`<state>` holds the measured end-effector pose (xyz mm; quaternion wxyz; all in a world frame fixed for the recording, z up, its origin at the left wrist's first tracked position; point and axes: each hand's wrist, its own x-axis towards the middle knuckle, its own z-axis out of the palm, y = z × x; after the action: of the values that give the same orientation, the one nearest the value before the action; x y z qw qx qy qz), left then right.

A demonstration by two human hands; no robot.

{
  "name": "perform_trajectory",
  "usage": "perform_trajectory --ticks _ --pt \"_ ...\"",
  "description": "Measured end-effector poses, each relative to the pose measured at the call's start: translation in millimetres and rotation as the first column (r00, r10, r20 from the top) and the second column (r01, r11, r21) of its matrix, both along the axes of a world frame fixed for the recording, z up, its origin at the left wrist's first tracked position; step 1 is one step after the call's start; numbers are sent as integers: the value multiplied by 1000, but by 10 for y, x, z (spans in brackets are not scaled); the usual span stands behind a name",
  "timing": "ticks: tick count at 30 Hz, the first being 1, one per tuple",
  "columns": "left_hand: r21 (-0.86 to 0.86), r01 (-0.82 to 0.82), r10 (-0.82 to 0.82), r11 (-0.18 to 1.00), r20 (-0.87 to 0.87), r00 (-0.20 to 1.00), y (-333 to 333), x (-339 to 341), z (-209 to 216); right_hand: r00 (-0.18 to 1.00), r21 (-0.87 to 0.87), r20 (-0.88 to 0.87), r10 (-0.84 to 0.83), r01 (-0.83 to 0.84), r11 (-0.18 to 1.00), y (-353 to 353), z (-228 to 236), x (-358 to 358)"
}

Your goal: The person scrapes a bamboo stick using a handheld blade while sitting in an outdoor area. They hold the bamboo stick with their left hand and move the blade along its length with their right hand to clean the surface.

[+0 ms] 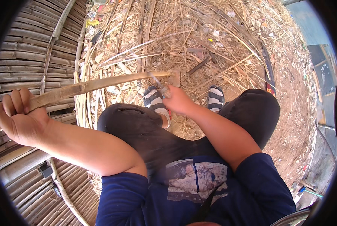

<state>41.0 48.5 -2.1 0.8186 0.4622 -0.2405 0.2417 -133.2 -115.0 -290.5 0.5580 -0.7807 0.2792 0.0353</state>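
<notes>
On shirt [149, 199], ltrs [184, 196] show; L fingers [17, 101] grip bamboo [100, 84].

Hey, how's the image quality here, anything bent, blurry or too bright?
Head view: the bamboo wall bows toward the round, black rim; also in the head view, the tool in the right hand is smeared, probably by motion, while the bamboo strip looks clearer; head view again, the ground at right is brightly lit.

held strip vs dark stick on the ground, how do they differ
The strip is pale tan; the dark stick is deep brown. The strip looks long and curved; the dark stick, short and straight. The left hand holds the strip; the dark stick lies on the ground. Both are narrow.
</notes>
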Motion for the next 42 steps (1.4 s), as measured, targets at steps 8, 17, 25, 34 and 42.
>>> perform_trajectory --ticks 8,17,25,34,42 --pt "24 206 -207 978 36 978 252 184 3 994 -41 91 64 -61 997 36 385 136" --pt "66 -11 9 998 21 1000 159 109 -27 970 351 -185 -156 214 911 -31 -361 6" --pt "30 225 -226 974 36 973 290 282 -16 985 148 148 -93 71 986 122 -7 190" --pt "36 175 -176 984 20 984 290 267 31 992 -59 84 -99 104 993 -38 -212 111" --pt "49 273 -275 961 43 960 409 372 58 953 -72 293 73 -54 996 34 233 163"
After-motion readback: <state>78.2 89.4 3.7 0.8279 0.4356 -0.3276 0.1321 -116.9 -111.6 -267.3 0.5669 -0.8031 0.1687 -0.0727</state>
